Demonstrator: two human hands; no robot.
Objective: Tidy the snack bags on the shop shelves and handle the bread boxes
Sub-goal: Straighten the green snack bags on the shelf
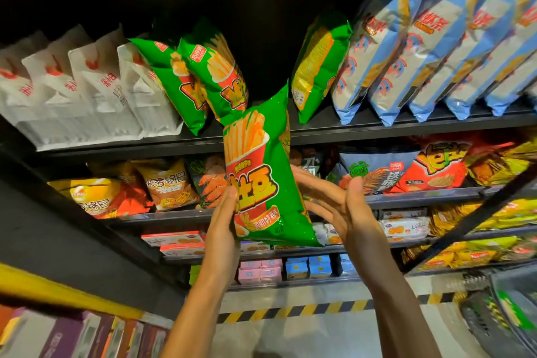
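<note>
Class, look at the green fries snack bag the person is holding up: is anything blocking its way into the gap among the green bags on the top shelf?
Nothing visible blocks it. The green fries snack bag, held by the left hand, sits just below the open gap.

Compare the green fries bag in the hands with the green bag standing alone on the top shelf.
The held bag is off the shelf, front showing; the lone shelf bag shows its yellow back. The left hand holds the held bag; nothing touches the shelf bag. Both are green.
</note>
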